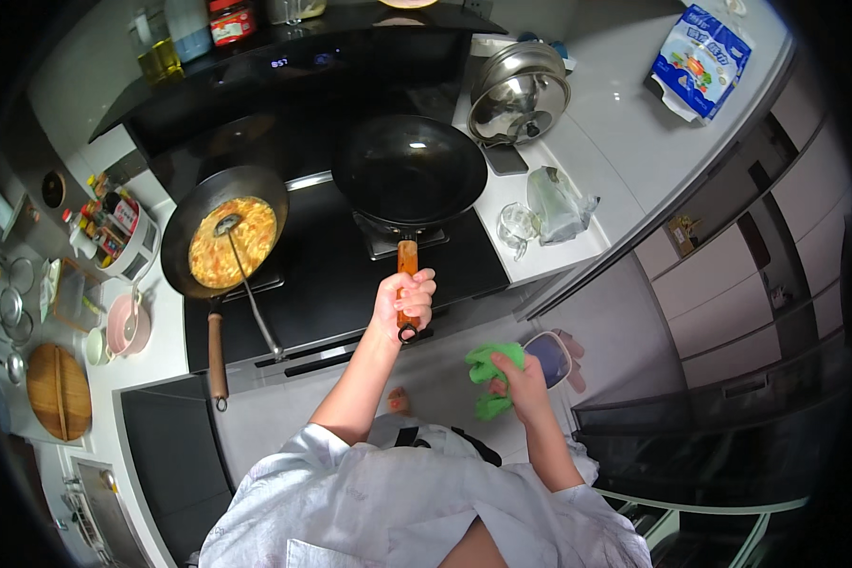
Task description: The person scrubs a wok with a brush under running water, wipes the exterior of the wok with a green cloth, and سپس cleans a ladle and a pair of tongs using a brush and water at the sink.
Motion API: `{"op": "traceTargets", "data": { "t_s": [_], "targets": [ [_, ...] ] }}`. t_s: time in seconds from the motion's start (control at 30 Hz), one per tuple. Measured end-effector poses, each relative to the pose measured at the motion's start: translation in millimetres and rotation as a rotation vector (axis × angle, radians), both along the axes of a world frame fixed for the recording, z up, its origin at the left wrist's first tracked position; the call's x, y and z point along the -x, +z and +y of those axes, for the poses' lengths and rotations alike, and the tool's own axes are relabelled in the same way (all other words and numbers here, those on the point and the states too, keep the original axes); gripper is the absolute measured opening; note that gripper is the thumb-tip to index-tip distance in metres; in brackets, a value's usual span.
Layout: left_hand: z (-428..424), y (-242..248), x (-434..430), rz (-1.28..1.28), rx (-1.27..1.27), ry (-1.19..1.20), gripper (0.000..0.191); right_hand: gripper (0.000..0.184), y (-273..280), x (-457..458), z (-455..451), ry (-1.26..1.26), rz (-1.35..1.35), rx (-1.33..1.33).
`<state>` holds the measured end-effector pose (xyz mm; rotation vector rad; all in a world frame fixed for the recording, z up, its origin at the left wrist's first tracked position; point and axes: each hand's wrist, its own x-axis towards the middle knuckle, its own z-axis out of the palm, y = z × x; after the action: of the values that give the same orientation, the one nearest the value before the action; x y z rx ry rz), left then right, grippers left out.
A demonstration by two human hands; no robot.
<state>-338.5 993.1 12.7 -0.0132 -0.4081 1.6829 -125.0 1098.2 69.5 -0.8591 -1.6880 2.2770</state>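
My left hand (403,302) is closed around the orange-brown wooden handle (407,259) of a black wok (408,170). That wok sits over the right burner of the black stove (312,263), and no food shows in it. Low on the right, my right hand (522,387) grips a crumpled green cloth (495,362), away from the wok. A second wok (174,245) stands on the left burner, its wooden handle (216,351) towards me. It holds a yellow-orange soupy food (220,259), with a metal ladle (240,259) resting in it.
Metal lids (518,106) stand upright at the back right, near a glass mug (517,226) and a plastic bag (557,206). A pink pot (128,325) and a condiment rack (131,245) are left of the stove. A waste bin (548,358) stands on the floor by my right hand.
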Motion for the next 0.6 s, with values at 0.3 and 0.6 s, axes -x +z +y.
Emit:
{"op": "traceTargets", "data": {
  "t_s": [0.3,0.6],
  "targets": [
    [40.6,-37.6,39.5,-0.009,0.149,0.051,0.007,0.02,-7.7,46.7,49.2,0.024,-0.017,-0.014],
    [60.5,-55.5,30.5,0.03,0.196,0.165,0.006,0.02,-10.5,85.1,89.7,0.204,-0.078,-0.008]
  ]
}}
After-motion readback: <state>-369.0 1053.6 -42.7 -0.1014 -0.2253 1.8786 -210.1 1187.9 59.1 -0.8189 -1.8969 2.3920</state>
